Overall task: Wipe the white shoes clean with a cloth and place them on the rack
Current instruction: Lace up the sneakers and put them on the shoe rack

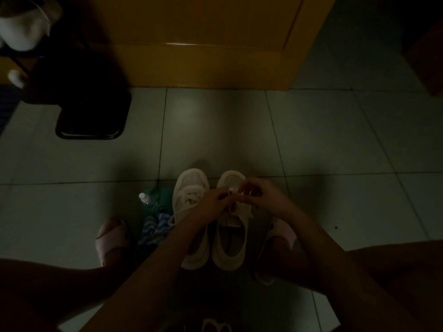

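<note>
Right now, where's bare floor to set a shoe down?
Free: pale tiled floor between the toes of the white lace-up shoes and the yellow wooden door, right of the black rounded-corner object; tiles right of the right pink slipper. Crowded: left of the shoes, white-capped bottle and blue-and-white striped cloth; left hand and right hand pinch white laces.

Shoes white, creamy in dim light, insoles grey; laces white; cloth blue-and-white wavy stripes; bottle cap white; teal item beside it; slippers pale pink; floor tiles pale grey-green, dark grout lines; door orange-yellow; tray black.
</note>
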`<act>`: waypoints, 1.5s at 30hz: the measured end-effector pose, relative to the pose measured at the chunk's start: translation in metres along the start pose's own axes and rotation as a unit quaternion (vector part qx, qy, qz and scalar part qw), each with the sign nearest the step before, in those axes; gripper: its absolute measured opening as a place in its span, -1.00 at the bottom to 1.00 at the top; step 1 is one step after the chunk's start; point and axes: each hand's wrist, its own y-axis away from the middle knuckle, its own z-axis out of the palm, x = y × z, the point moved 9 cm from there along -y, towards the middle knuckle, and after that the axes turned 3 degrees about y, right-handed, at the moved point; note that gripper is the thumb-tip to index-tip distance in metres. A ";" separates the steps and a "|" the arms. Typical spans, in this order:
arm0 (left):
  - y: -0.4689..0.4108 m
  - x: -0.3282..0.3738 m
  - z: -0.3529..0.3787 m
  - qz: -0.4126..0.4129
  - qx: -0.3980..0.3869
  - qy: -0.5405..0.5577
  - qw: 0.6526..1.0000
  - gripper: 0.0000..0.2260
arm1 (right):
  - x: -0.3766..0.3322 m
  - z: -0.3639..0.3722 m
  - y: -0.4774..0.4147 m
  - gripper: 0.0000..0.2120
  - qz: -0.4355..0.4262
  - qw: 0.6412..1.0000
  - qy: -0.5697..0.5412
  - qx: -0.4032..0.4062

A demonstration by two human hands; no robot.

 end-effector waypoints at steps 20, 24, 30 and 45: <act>0.009 -0.021 -0.008 -0.123 0.047 0.194 0.972 -0.85 | 0.008 0.016 0.010 -0.80 0.030 0.994 -0.102 0.010; 0.011 -0.025 -0.003 -0.141 0.037 0.184 0.972 -0.82 | 0.014 0.021 0.011 -0.92 0.040 0.997 -0.061 0.000; 0.005 -0.010 -0.019 -0.048 0.077 -0.003 0.996 -0.79 | 0.032 0.021 0.011 -0.78 0.105 0.989 -0.103 0.022; 0.016 0.009 -0.005 0.112 0.133 -0.120 0.977 -0.85 | 0.037 0.032 0.007 -0.71 0.112 0.984 -0.139 0.011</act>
